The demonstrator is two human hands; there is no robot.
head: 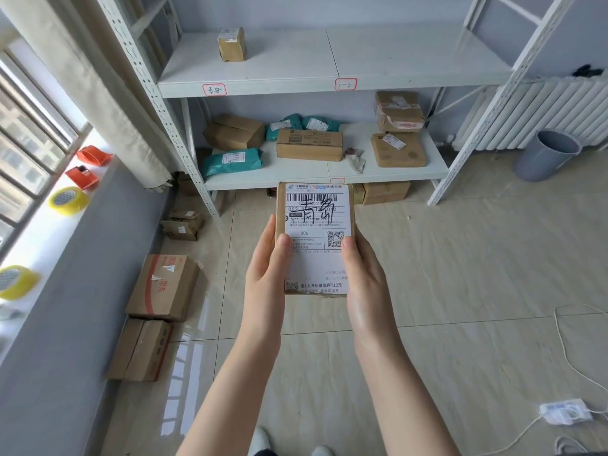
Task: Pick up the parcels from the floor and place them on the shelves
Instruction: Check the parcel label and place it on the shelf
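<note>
I hold a small brown cardboard parcel (pixel 316 222) with a large white shipping label in front of me, label up. My left hand (pixel 266 274) grips its left edge and my right hand (pixel 365 278) its right edge, thumbs on the label. Straight ahead stands a white metal shelf unit. Its upper shelf (pixel 394 57) carries one small brown box (pixel 231 44). The lower shelf (pixel 362 179) holds several brown boxes and teal mailer bags (pixel 232 161). More cardboard parcels lie on the floor by the left wall (pixel 163 286), (pixel 141 350), (pixel 182 225).
A windowsill at the left carries yellow tape rolls (pixel 67 199) and orange tape dispensers (pixel 93 156). A curtain (pixel 108 93) hangs beside the shelf post. A grey bin (pixel 546 156) and a white radiator (pixel 539 110) stand at the right. A white power strip (pixel 564 411) and cable lie on the tiled floor.
</note>
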